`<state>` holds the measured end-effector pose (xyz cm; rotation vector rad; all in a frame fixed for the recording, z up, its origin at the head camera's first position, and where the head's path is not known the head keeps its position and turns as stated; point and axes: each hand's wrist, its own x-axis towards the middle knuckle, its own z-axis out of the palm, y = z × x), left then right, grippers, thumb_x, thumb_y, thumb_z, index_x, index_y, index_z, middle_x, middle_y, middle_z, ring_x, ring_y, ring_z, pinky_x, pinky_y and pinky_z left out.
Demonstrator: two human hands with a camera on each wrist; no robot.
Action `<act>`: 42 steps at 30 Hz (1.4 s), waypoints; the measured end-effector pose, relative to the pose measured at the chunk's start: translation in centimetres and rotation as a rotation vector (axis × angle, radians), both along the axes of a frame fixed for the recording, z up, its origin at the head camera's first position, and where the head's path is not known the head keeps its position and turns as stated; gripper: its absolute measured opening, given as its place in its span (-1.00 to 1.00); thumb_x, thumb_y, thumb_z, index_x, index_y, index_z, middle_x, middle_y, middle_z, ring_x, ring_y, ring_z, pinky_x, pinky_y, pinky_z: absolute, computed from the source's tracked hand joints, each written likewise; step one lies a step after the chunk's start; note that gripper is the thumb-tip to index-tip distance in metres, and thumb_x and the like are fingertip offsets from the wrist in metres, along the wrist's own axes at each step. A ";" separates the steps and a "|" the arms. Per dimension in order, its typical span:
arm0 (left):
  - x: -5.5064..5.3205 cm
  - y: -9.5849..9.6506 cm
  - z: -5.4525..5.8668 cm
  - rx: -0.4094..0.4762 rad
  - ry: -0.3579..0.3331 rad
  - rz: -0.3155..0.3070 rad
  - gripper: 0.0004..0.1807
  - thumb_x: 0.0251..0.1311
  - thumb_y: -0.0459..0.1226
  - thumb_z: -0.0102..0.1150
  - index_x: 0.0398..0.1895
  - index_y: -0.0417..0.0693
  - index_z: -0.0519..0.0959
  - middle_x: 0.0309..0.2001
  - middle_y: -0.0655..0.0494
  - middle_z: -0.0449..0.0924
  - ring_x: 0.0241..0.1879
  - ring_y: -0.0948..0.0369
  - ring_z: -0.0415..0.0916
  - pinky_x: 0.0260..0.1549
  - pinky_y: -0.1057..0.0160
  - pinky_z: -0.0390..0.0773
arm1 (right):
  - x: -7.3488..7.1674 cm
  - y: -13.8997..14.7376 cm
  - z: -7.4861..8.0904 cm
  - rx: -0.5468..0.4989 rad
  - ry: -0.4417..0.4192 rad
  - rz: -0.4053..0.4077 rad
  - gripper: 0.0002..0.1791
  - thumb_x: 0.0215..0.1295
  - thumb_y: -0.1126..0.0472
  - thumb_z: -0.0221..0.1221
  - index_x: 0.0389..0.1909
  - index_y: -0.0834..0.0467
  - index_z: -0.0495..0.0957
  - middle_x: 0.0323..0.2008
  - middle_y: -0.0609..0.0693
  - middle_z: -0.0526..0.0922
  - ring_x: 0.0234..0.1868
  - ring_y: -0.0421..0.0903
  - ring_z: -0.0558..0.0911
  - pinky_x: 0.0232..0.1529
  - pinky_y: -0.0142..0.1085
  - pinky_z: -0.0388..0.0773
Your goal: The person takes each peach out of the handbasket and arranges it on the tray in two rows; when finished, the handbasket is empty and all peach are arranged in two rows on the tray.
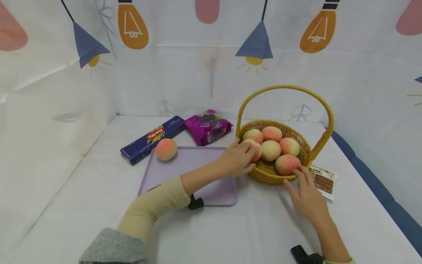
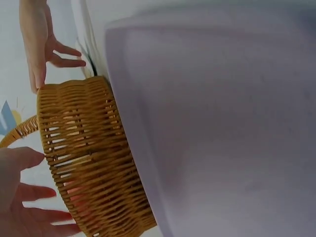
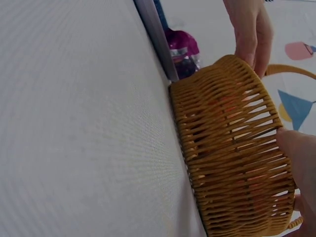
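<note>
A wicker basket (image 1: 268, 178) with a tall arched handle holds several pink-and-cream peaches (image 1: 271, 150). My left hand (image 1: 236, 160) reaches over the basket's left rim, its spread fingers overlapping the leftmost peach (image 1: 256, 151). In the left wrist view, the left thumb (image 2: 28, 159) lies right at the rim. At the front right, my right hand (image 1: 308, 196) has its fingertips by the nearest peach (image 1: 288, 164). The right thumb (image 3: 291, 143) meets the rim in the right wrist view. One more peach (image 1: 166, 149) sits on the purple tray (image 1: 197, 156) at its back left corner.
Behind the tray lie a blue Barilla spaghetti box (image 1: 153, 139) and a shiny purple packet (image 1: 208, 127). A brown-and-white packet (image 1: 324, 182) lies partly behind the basket's right side. A printed cloth (image 1: 184, 73) hangs behind the white table (image 1: 257, 227).
</note>
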<state>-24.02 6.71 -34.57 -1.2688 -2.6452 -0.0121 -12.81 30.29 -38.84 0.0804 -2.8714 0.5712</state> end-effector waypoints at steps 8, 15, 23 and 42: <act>0.3 1.2 0.6 -0.092 -0.071 0.089 -0.58 0.28 0.07 -0.15 -0.04 0.00 0.49 0.05 -0.05 0.39 -0.05 0.05 0.41 0.06 0.07 0.27 | -0.1 -0.1 0.2 0.009 -0.019 0.007 -0.35 0.35 -0.13 -0.10 0.24 0.28 0.14 0.31 0.27 -0.01 0.14 0.39 0.24 -0.07 0.27 0.25; 0.4 2.8 1.6 -0.130 -0.167 0.134 -0.61 0.28 0.03 -0.11 -0.06 -0.02 0.49 0.22 -0.22 0.24 0.05 -0.08 0.35 0.03 0.07 0.26 | 0.0 0.2 0.6 0.002 -0.031 0.003 -0.33 0.35 -0.14 -0.11 0.24 0.29 0.12 0.31 0.29 -0.02 0.13 0.40 0.24 -0.06 0.28 0.24; -0.7 4.6 0.6 -0.048 -0.119 0.305 -0.40 0.15 0.06 0.05 0.15 -0.12 0.32 0.02 -0.16 0.41 -0.14 -0.05 0.43 -0.15 0.08 0.39 | -0.3 0.4 0.5 -0.007 -0.030 0.012 -0.34 0.36 -0.14 -0.12 0.25 0.27 0.11 0.31 0.28 -0.01 0.11 0.40 0.26 -0.09 0.27 0.26; -2.3 7.5 0.2 -0.234 -0.069 0.604 -0.63 0.36 0.00 -0.30 0.19 0.23 0.23 -0.03 -0.04 0.43 -0.10 0.03 0.37 0.01 0.04 0.29 | -0.3 0.2 0.5 -0.012 -0.041 0.012 -0.34 0.36 -0.15 -0.13 0.26 0.25 0.11 0.32 0.25 -0.01 0.17 0.35 0.23 -0.07 0.25 0.27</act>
